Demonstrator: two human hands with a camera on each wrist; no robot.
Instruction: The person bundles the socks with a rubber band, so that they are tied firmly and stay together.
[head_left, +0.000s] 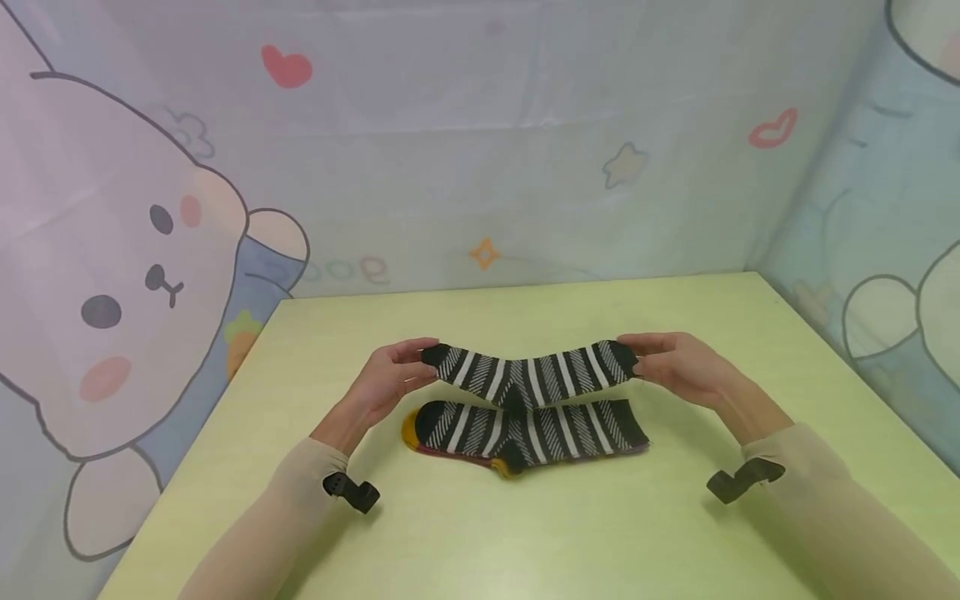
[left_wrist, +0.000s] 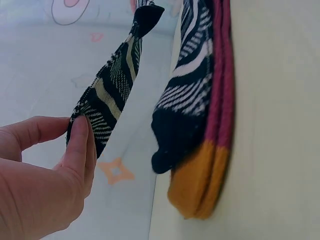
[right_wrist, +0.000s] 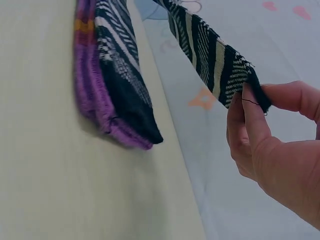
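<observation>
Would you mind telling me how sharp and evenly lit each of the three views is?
Head view: soft, even light, only faint shadows under the stacked socks on the table; mildly soft overall. Left wrist view: left hand and held sock fairly sharp, backdrop blurred. Right wrist view: right hand sharp, no glare.

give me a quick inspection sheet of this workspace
surface: pale green table, flat.
job's things: one black-and-white striped sock held stretched in the air above the table; a stack of socks lies below it, a matching striped one on top, and yellow, maroon and purple edges show beneath.
clutter: nothing seen.
hands: left hand pinches one end of the raised sock, right hand pinches the other.
cables: none seen; a black clip sits at the left wrist, another black clip at the right.
surroundings: cartoon-print curtain with a bunny, hearts and stars on all sides.
</observation>
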